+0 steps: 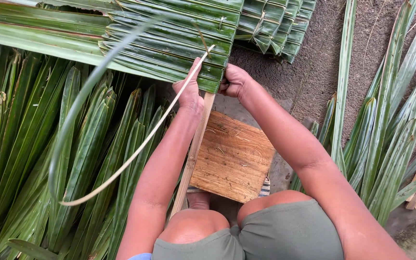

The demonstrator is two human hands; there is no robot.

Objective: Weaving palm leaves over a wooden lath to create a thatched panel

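Between both hands' fingers (188, 79), the folded leaf panel's (169, 43) edge sits pinched.

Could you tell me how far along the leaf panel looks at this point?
Done: a row of folded leaves is already stitched along the stick. In hand: the left hand and right hand pinch the panel's end, beside the strip. Left: loose leaves lie unused.

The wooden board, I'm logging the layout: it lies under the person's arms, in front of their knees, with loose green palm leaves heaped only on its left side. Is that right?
Not quite. The head view shows loose palm leaves on both sides of the wooden board: a heap to the left and more to the right. The board does lie under the arms, in front of the knees.
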